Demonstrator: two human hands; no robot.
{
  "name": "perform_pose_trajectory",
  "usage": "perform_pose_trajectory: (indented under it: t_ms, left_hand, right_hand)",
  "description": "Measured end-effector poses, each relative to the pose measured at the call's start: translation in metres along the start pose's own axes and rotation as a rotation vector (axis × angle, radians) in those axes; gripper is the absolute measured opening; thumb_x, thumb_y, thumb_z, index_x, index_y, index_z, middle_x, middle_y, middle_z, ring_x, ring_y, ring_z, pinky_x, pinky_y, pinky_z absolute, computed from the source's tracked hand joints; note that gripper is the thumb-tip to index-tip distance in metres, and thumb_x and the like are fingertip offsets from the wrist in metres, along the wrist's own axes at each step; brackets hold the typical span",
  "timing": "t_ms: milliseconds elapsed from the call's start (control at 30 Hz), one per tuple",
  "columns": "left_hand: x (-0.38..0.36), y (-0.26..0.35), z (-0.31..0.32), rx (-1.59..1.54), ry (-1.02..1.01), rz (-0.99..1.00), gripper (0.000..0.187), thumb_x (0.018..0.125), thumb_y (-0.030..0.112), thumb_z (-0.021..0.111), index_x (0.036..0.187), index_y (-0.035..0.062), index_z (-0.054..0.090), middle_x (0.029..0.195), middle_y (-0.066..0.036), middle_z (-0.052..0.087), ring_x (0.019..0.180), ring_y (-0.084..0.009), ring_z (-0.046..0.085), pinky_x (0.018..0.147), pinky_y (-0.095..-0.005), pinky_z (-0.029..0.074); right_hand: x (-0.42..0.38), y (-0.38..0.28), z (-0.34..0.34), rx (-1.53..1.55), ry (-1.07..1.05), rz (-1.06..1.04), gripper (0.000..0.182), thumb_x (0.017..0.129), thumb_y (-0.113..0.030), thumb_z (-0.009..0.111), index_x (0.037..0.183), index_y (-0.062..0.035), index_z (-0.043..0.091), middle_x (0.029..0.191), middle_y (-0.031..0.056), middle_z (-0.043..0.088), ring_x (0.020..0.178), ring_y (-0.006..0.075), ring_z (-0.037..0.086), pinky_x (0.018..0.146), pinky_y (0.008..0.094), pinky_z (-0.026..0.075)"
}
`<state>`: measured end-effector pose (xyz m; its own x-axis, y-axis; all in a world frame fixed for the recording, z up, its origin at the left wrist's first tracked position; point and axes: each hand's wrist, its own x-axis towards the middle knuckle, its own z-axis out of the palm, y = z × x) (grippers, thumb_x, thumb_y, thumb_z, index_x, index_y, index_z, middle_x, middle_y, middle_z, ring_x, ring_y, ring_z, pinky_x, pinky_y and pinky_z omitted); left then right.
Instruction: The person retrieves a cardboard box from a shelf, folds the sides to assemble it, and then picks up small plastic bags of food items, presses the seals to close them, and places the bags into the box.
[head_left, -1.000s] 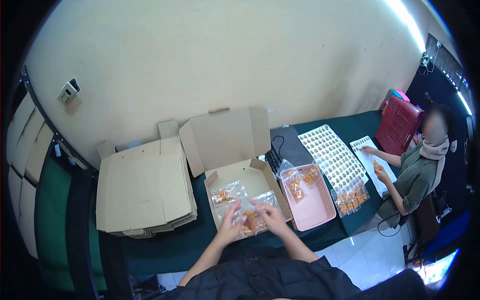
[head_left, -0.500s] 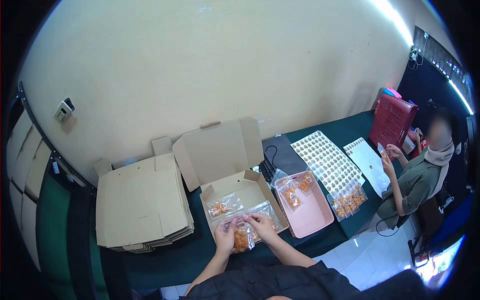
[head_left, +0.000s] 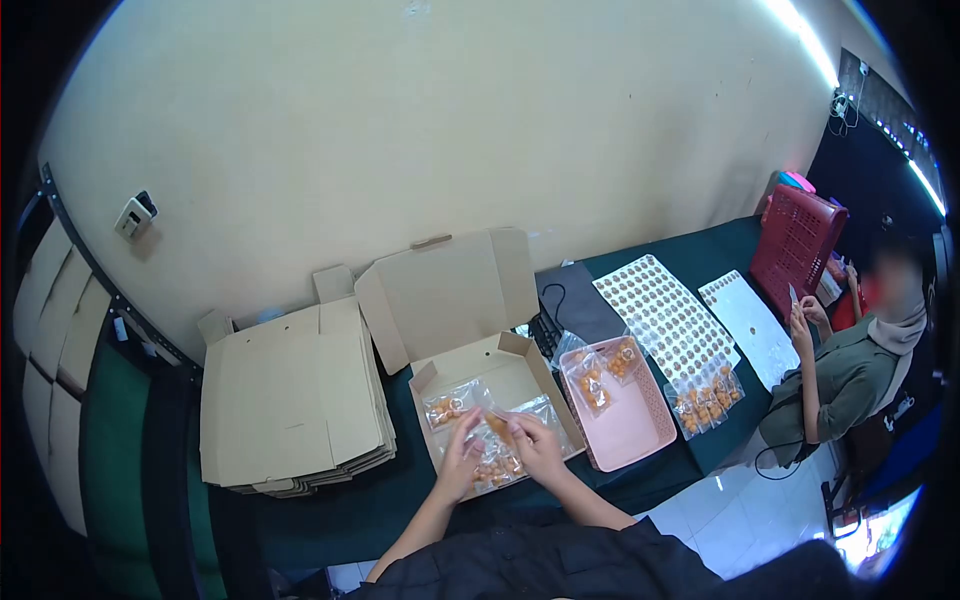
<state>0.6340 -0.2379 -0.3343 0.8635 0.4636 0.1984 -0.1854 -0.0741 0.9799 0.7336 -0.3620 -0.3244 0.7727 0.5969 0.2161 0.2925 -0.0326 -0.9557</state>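
Over the open cardboard box point(head_left: 470, 365), a clear plastic bag of orange snack pieces point(head_left: 496, 428) is held tilted between my hands. My left hand point(head_left: 460, 462) has its fingertips at the bag's left edge. Closed on the opposite side is my right hand point(head_left: 540, 452). Beneath them, another snack bag point(head_left: 498, 470) lies at the front of the box. One more bag point(head_left: 450, 407) rests at the box's left side, and a partly hidden clear bag point(head_left: 543, 412) is on the right.
Flattened cardboard boxes point(head_left: 290, 400) are stacked at left. To the right stand a pink basket point(head_left: 628, 425) with snack bags, sticker sheets point(head_left: 665, 315), several bags in a row point(head_left: 705, 402) and a red basket point(head_left: 798, 245). A co-worker point(head_left: 850, 375) handles something small at far right.
The held bag has gone from hanging low in front of the box to tilted up between my hands. My left hand has opened out somewhat. The camera view has shifted slightly.
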Motion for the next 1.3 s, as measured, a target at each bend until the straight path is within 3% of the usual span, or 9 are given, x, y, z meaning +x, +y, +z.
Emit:
perform_pose_trajectory:
  t_ms: [67,133,267,500,667,733,833,967,1300]
  left_hand:
    - [-0.006,-0.008,0.009,-0.302,-0.055,-0.01,0.052,0.089,0.037,0.048,0.124,-0.0005,0.04,0.127,-0.014,0.038,0.12,-0.0198,0.036,0.098,-0.0333,0.031]
    - [-0.005,-0.006,0.015,-0.314,0.04,0.072,0.048,0.087,0.029,0.055,0.121,-0.002,0.042,0.122,-0.014,0.045,0.116,-0.0193,0.041,0.096,-0.0329,0.033]
    - [-0.011,-0.006,0.015,-0.306,0.1,-0.057,0.03,0.08,0.008,0.063,0.107,-0.002,0.052,0.106,-0.011,0.058,0.101,-0.0177,0.054,0.091,-0.0294,0.039]
    - [-0.016,-0.003,0.009,-0.19,0.195,-0.188,0.011,0.084,0.011,0.06,0.081,0.0018,0.055,0.088,-0.007,0.062,0.082,-0.0122,0.057,0.076,-0.0245,0.043]
    - [-0.011,-0.002,-0.009,-0.127,0.132,-0.067,0.019,0.088,0.019,0.054,0.085,0.0007,0.058,0.085,-0.009,0.064,0.078,-0.0135,0.06,0.076,-0.0267,0.045]
    - [-0.01,0.004,-0.016,-0.369,-0.001,-0.257,0.025,0.088,0.022,0.054,0.102,0.0008,0.053,0.095,-0.011,0.061,0.088,-0.0155,0.058,0.081,-0.0285,0.044]
    - [-0.006,0.024,-0.01,-0.465,-0.099,-0.208,0.034,0.087,0.02,0.056,0.113,0.0002,0.046,0.106,-0.012,0.056,0.094,-0.0162,0.056,0.085,-0.0295,0.044]
    - [-0.009,0.023,0.007,-0.282,-0.142,-0.254,0.035,0.085,0.012,0.058,0.113,-0.001,0.043,0.107,-0.012,0.053,0.096,-0.015,0.055,0.082,-0.0259,0.045]
    - [-0.009,0.002,0.008,-0.272,0.005,-0.215,0.022,0.089,0.016,0.052,0.103,-0.0002,0.046,0.099,-0.011,0.056,0.092,-0.0128,0.055,0.081,-0.0243,0.044]
  right_hand:
    - [0.0,-0.014,0.009,-0.045,-0.04,-0.262,0.025,0.09,-0.016,0.047,0.106,-0.0022,0.06,0.102,0.0137,0.056,0.098,0.0234,0.052,0.087,0.0321,0.039]
    - [0.003,-0.007,0.008,-0.07,-0.153,-0.221,0.029,0.088,-0.016,0.051,0.114,-0.0048,0.055,0.113,0.0147,0.049,0.105,0.028,0.047,0.091,0.0347,0.035]
    - [0.006,-0.014,0.012,0.034,0.065,-0.079,0.05,0.077,-0.02,0.066,0.121,-0.0044,0.048,0.123,0.0143,0.04,0.106,0.0273,0.046,0.091,0.0358,0.037]
    - [0.005,0.012,0.001,0.42,-0.252,0.213,0.031,0.079,-0.012,0.065,0.105,0.0014,0.055,0.097,0.0066,0.06,0.092,0.0133,0.054,0.085,0.0276,0.042]
    - [0.0,0.018,0.006,0.468,-0.236,0.211,0.021,0.088,-0.019,0.054,0.091,0.0004,0.062,0.084,0.0055,0.063,0.08,0.0104,0.057,0.078,0.0256,0.043]
    - [0.0,0.012,0.0,0.533,-0.267,0.267,0.025,0.091,-0.022,0.048,0.094,0.0,0.061,0.089,0.0057,0.063,0.084,0.0109,0.056,0.08,0.0261,0.043]
    - [0.005,0.003,-0.009,0.767,-0.146,0.267,0.031,0.093,-0.025,0.042,0.109,-0.0017,0.054,0.107,0.0096,0.057,0.101,0.0152,0.051,0.087,0.0305,0.039]
    - [0.01,-0.017,-0.012,0.956,-0.198,0.261,0.041,0.094,-0.03,0.037,0.125,-0.0027,0.042,0.116,0.0148,0.051,0.107,0.0208,0.048,0.093,0.0346,0.036]
    - [-0.012,-0.008,0.002,0.457,-0.292,0.209,0.038,0.094,-0.026,0.04,0.122,-0.0002,0.045,0.118,0.0101,0.052,0.108,0.0155,0.048,0.093,0.0287,0.037]
